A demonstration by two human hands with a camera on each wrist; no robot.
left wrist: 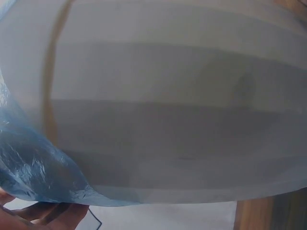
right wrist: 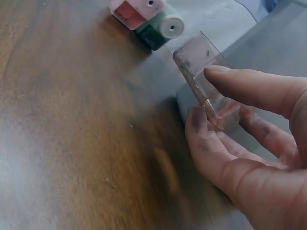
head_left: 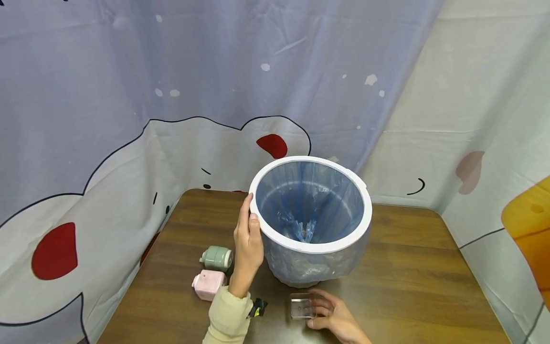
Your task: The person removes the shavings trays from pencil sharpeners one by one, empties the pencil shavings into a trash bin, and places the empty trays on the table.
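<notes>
A white-rimmed trash bin (head_left: 319, 247) lined with a blue plastic bag (head_left: 275, 191) stands tilted over the table. My left hand (head_left: 249, 243) grips its rim at the left, thumb and fingers at the edge. Pale bin wall (left wrist: 168, 96) fills most of the left wrist view, the fingers low in the left corner. In front of the bin, my right hand (head_left: 337, 317) pinches a small clear plastic shavings box (right wrist: 192, 62) between thumb and fingers. Dark specks cling to the box, and grey smudges mark the fingertips (right wrist: 196, 117). Crumpled blue plastic lies inside the bin.
Left of my left forearm, a green pencil sharpener (head_left: 216, 258) and a pink pencil sharpener (head_left: 209, 285) lie side by side on the brown wooden table (head_left: 412, 277). A printed curtain (head_left: 215, 71) hangs behind the table and along its sides.
</notes>
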